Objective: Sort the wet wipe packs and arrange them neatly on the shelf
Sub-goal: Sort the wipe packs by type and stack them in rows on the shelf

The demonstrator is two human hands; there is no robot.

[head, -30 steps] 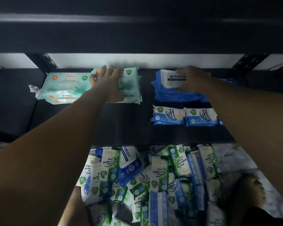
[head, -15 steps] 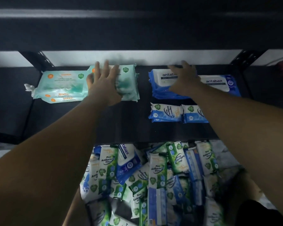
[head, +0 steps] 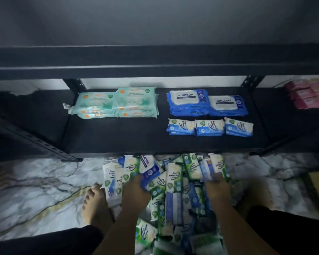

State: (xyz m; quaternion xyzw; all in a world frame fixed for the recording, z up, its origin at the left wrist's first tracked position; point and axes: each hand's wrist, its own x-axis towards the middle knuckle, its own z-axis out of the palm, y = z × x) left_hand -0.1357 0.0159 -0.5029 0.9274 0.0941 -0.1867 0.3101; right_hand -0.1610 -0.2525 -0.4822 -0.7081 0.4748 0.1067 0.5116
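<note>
Atop the heap (head: 173, 183) of glossy, pillowy packs below the shelf (head: 118, 138), the left hand (head: 136, 192) seems to grip a blue pack (head: 151, 169); the right hand (head: 217, 188) is too blurred to tell.

Black shelf (head: 118, 140). Mint packs (head: 116, 102) carry orange dots; blue packs (head: 206, 103) have white lids; small packs (head: 210, 128) are blue and white. Pink packs (head: 309, 95). Pile (head: 174, 181): green-white and blue. Floor (head: 35, 190): white marble, grey-gold veins.
</note>
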